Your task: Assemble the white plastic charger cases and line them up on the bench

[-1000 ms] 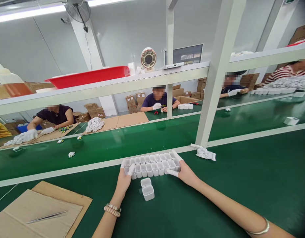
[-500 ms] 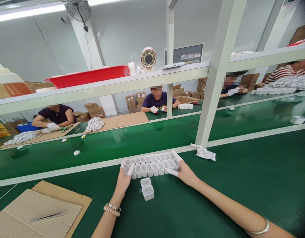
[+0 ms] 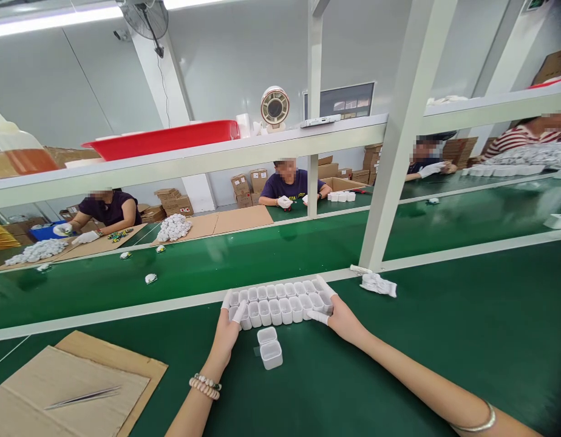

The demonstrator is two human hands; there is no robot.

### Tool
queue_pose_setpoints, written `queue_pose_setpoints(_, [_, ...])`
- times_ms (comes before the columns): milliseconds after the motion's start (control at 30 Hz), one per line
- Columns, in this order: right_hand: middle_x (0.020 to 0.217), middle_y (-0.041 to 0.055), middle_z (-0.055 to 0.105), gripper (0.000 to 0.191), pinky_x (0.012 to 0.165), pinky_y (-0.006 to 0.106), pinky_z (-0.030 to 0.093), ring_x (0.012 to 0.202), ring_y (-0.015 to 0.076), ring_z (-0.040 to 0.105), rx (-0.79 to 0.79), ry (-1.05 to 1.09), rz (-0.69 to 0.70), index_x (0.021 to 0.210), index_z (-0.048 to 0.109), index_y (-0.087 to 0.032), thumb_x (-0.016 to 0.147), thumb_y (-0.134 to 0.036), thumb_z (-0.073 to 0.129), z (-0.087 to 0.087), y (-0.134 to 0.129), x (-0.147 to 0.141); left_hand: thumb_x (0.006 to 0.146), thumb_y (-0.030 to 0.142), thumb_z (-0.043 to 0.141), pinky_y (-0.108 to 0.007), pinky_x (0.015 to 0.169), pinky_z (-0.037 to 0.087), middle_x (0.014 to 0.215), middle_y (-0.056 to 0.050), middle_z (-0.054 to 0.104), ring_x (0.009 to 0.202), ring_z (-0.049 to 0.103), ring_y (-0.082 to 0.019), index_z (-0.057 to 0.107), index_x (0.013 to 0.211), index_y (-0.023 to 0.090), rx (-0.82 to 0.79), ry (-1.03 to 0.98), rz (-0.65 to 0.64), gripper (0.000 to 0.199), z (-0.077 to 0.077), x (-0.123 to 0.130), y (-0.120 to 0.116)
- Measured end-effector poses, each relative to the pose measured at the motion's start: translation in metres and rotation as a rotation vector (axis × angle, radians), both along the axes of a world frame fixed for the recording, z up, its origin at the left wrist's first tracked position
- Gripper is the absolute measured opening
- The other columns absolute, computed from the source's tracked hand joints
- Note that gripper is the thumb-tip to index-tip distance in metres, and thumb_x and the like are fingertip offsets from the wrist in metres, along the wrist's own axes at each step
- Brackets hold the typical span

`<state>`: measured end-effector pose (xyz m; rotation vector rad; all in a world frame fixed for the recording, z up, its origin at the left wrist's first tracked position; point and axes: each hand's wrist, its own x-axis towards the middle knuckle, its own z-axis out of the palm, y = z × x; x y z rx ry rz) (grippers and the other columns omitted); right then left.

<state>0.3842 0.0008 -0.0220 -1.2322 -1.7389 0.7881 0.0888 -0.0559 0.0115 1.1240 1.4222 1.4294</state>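
Head camera view: a broad green worktable (image 3: 399, 370) fills the foreground, and beyond it runs a glossy green conveyor belt (image 3: 235, 255). A pale metal shelf (image 3: 198, 159) crosses above the belt, joined to a thick slanting post (image 3: 394, 139) right of centre. On the far side sit several people, among them a co-worker in a dark T-shirt (image 3: 295, 184). A long red tray (image 3: 166, 138) rests on the shelf. At the lower left of the worktable lie two overlapping cardboard sheets (image 3: 102, 364). Near the centre, against the table's far edge, stands a block of open white plastic boxes (image 3: 275, 312), two rows deep and packed side by side. The left hand (image 3: 228, 328) grips the block's left end and the right hand (image 3: 342, 312) grips its right end; both wear white finger covers. Just in front of the block is a single white box (image 3: 272, 357), open, with a shallower white piece touching its far side. A crumpled white cloth (image 3: 379, 285) lies beside the post's foot. Metal tweezers (image 3: 82, 398) rest on the upper cardboard sheet. Small white parts (image 3: 150, 278) dot the belt.
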Motion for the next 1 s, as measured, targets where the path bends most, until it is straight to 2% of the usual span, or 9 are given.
queue_pose_setpoints(167, [0.141,0.0111,0.049,0.084,0.103,0.052,0.044,0.131,0.0365,0.043,0.016,-0.005,0.003,0.143,0.035,-0.023,0.071,-0.047,0.072,0.0011,-0.0014,0.0013,0.087,0.049,0.057,-0.04,0.118,0.019,0.156,-0.011,0.026,0.143,0.026,-0.026,0.032,0.144,0.022,0.02,-0.005,-0.003,0.068,0.0015,0.0012,-0.0013])
queue_pose_setpoints(600, [0.131,0.0093,0.057,0.087,0.105,0.054,0.041,0.129,0.0387,0.044,0.036,-0.002,-0.007,0.146,0.033,-0.027,0.071,-0.043,0.074,0.0029,-0.0033,0.0023,0.085,0.051,0.058,-0.039,0.118,0.021,0.156,-0.008,0.028,0.143,0.025,-0.026,0.033,0.144,0.026,0.034,0.044,-0.017,0.068,-0.0019,-0.0008,-0.0007])
queue_pose_setpoints(800, [0.143,0.0099,0.044,0.086,0.105,0.053,0.04,0.132,0.0355,0.041,0.016,-0.019,0.014,0.149,0.023,-0.029,0.077,-0.049,0.068,0.0053,-0.005,0.0026,0.086,0.049,0.058,-0.04,0.118,0.018,0.157,-0.007,0.024,0.144,0.023,-0.026,0.03,0.146,0.026,0.069,0.051,-0.017,0.069,0.0,0.0003,-0.0015])
queue_pose_setpoints(1000, [0.15,0.0107,0.032,0.089,0.113,0.05,0.028,0.141,0.0308,0.026,0.066,-0.03,0.03,0.151,0.015,-0.029,0.08,-0.05,0.064,0.0081,-0.0067,0.0023,0.086,0.05,0.058,-0.039,0.118,0.019,0.156,-0.007,0.027,0.144,0.023,-0.025,0.031,0.145,0.027,0.115,0.077,-0.001,0.069,0.0012,0.0003,-0.0028])
